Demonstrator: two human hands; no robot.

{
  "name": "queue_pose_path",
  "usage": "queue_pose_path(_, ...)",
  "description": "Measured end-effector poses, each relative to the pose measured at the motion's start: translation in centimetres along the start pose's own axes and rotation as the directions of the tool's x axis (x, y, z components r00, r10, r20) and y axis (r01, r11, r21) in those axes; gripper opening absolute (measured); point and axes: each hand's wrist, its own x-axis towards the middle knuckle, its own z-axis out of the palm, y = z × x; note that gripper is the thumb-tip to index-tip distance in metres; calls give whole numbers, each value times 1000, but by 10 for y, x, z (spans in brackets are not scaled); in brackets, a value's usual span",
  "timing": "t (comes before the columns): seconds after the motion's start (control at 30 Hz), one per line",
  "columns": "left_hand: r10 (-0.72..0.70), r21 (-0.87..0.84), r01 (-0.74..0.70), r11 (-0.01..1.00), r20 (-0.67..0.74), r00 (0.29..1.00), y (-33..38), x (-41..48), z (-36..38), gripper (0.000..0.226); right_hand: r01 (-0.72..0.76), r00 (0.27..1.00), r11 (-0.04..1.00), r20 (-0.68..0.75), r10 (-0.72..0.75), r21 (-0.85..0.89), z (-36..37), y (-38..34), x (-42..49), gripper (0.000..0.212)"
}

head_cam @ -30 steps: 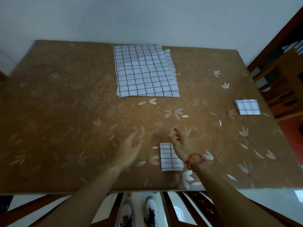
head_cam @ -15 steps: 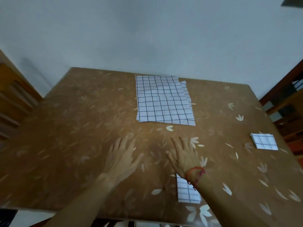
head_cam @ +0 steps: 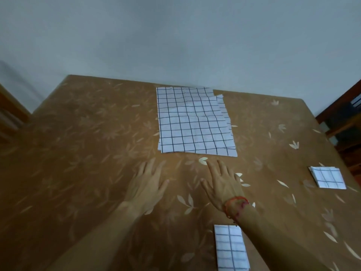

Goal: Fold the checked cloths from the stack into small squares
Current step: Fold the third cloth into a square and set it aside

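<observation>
A stack of white cloths with a black check (head_cam: 193,122) lies flat at the far middle of the brown table (head_cam: 82,153). My left hand (head_cam: 146,184) and my right hand (head_cam: 222,182) reach forward over the table with fingers spread, both empty, their fingertips a short way in front of the stack's near edge. A red string circles my right wrist. A folded checked cloth (head_cam: 230,249) lies by my right forearm near the table's front edge. Another folded pile (head_cam: 328,178) sits at the right side.
The table has a leaf-patterned brown cover and its far edge meets a pale wall. Dark wooden furniture (head_cam: 343,122) stands beyond the right edge, and a wooden piece (head_cam: 9,114) shows at the far left.
Both hands have left the folded cloth near the front edge and moved forward toward the stack, fingers now spread. The view has tilted up, so the table sits lower in frame.
</observation>
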Motion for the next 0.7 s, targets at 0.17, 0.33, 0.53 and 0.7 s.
queue_pose_path(0.17,-4,86,1,996,38,999,-10,54,31,52,12,1000,998,28,-10,-68,23,15,46,55)
queue_pose_path(0.33,2,93,-6,996,48,999,-14,95,60,51,-18,997,993,69,26,-114,50,31,89,60)
queue_pose_path(0.53,19,102,-25,994,62,998,-15,129,81,53,-62,995,998,73,64,-31,70,43,125,61)
queue_pose_path(0.7,64,117,-66,991,19,998,-11,145,86,55,-35,997,999,70,36,-8,86,49,143,68)
